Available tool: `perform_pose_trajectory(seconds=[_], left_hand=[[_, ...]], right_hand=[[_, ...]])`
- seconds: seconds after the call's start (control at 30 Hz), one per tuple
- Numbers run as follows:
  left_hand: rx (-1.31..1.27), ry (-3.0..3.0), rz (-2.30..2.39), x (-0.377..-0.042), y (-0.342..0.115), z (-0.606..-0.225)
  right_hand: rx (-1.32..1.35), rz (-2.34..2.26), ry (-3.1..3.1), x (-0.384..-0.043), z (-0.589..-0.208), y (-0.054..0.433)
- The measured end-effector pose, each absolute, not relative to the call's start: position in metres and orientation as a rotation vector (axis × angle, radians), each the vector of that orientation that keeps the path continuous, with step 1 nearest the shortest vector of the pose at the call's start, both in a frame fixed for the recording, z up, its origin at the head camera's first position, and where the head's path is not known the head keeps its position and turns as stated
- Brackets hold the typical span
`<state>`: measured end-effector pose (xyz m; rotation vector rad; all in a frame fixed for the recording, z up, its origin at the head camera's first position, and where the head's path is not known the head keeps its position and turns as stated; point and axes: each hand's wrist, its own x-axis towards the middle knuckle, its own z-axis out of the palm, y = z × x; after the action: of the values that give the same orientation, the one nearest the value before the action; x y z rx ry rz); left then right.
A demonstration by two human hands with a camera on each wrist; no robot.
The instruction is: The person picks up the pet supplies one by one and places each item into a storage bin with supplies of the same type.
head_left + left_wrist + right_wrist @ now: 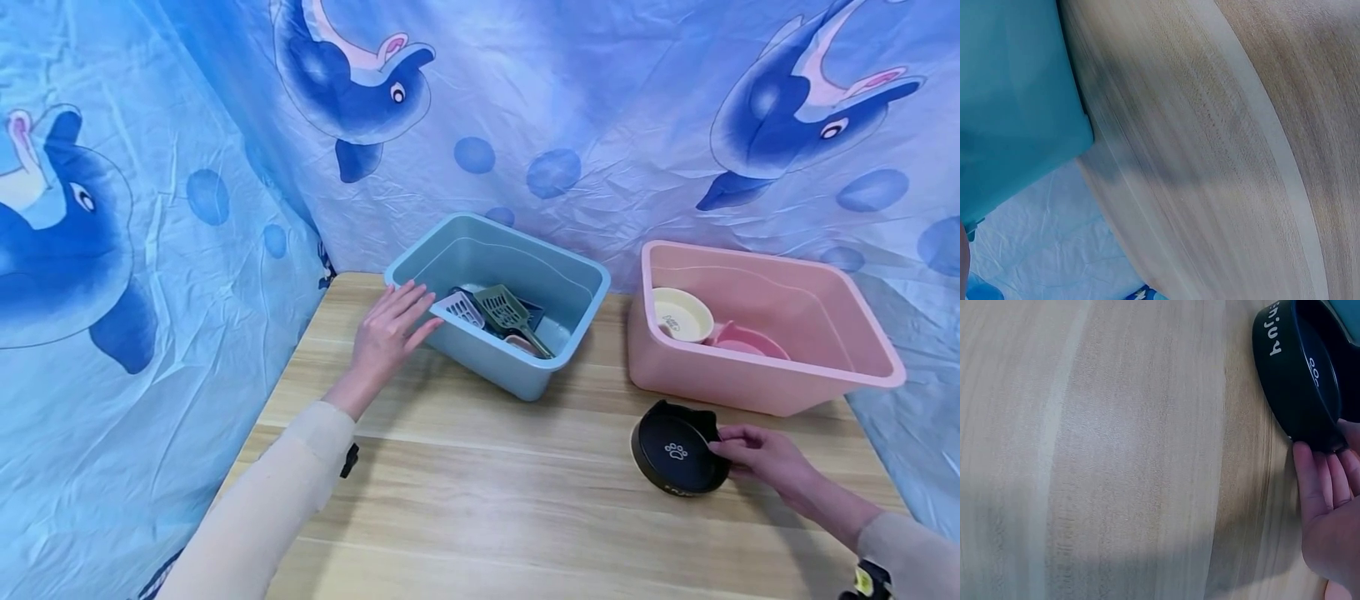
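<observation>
My right hand (768, 462) pinches the rim of a black cat-eared pet bowl (677, 454), thumb inside and fingers below the outer wall. The bowl has a white paw print on its inside floor, and pale lettering shows on its side in the right wrist view, where the hand (1332, 506) grips its lower end. My left hand (390, 329) is at the near left corner of a blue bin (480, 354), its fingers extended over the rim. Inside that bin lie a green litter scoop (504, 308), a white slotted scoop (463, 308) and other partly hidden items.
A pink bin (720, 375) stands on the right, just behind the black bowl. It contains a cream bowl (682, 315) and a pink eared dish (750, 340). Both bins sit on the wooden table (480, 500), with a blue dolphin-print cloth (525, 108) hanging behind and to the left.
</observation>
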<state>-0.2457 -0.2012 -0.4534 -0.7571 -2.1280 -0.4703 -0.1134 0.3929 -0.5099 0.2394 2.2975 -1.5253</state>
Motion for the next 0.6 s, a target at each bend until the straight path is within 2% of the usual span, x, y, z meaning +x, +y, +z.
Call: perform_pose_trajectory(seconds=[0.2, 0.6], left_hand=[[-0.764, -2.121, -0.466, -0.246, -0.202, -0.454], [-0.768, -2.12, -0.48, -0.245, -0.202, -0.453]], right_hand=[[0.165, -1.519, 2.314, -0.115, -0.507, 0.394], [-0.379, -1.159, 2.867, -0.116, -0.488, 0.399]])
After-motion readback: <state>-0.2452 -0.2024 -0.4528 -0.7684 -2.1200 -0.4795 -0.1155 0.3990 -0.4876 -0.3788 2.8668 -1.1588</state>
